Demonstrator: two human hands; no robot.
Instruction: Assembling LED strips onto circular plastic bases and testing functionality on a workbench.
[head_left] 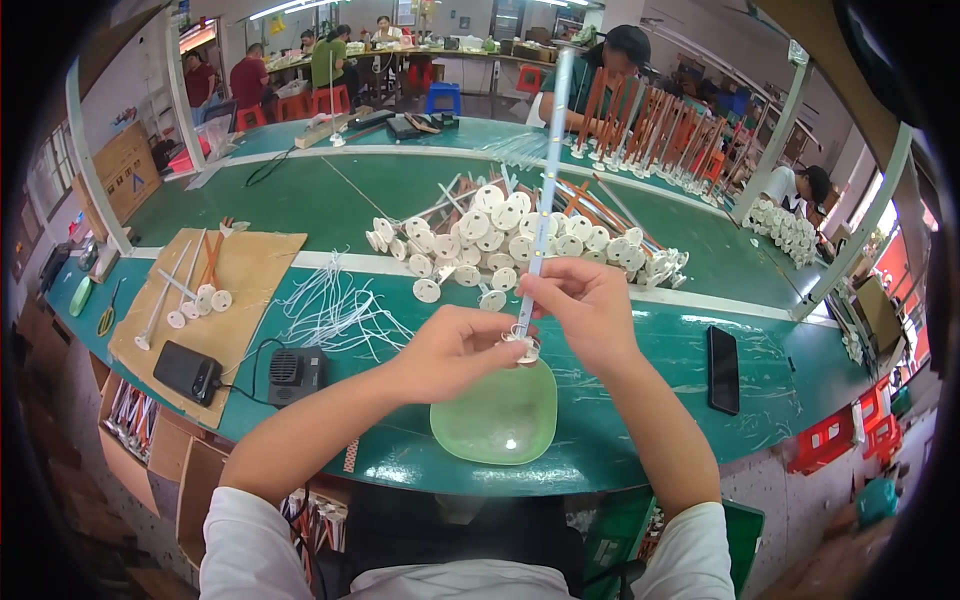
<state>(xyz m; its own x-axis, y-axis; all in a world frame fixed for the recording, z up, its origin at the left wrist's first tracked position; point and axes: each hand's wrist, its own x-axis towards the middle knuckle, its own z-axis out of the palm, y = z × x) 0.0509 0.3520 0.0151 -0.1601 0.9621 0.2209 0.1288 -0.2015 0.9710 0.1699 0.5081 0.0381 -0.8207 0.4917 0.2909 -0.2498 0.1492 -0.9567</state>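
Upright before me stands a long, thin LED light strip (549,182) with a silvery bar and small yellowish dots. My right hand (590,305) pinches it near its lower end. At that end, my left hand (458,348) closes thumb and fingers around a small white round base (528,352) with thin white wire by it. Just under the hands sits a light green plastic bowl (495,425). Beyond them lies a heap of similar sticks with white disc bases (490,225), some with reddish-brown bars.
White wires (335,305) lie loose left of my hands. Farther left, cardboard (265,262) carries several sticks and a black power pack (187,373); a black boxy device (297,374) stands nearby. A phone (722,370) lies right. Across the belt, a person (610,75) sits behind standing sticks.
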